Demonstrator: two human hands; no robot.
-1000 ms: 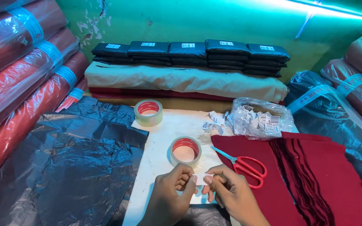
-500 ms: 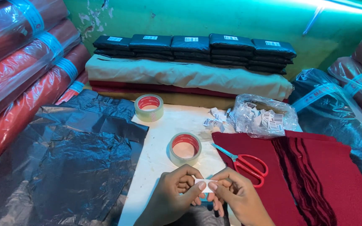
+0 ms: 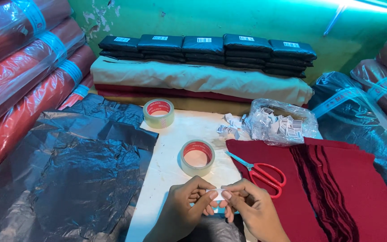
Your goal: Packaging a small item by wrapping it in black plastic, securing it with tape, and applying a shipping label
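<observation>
Viewing the head camera, I find both hands at the lower centre of the frame. The left hand and the right hand meet fingertip to fingertip, each pinching one end of a small white label. The label lies between the two hands, long axis running left to right across the frame, equally near to both. It appears as a short, pale paper strip, mostly covered by the fingers; I cannot tell what is on its face. Just above the hands a tape roll lies flat on the white sheet. Red-handled scissors rest to the right on the maroon cloth.
</observation>
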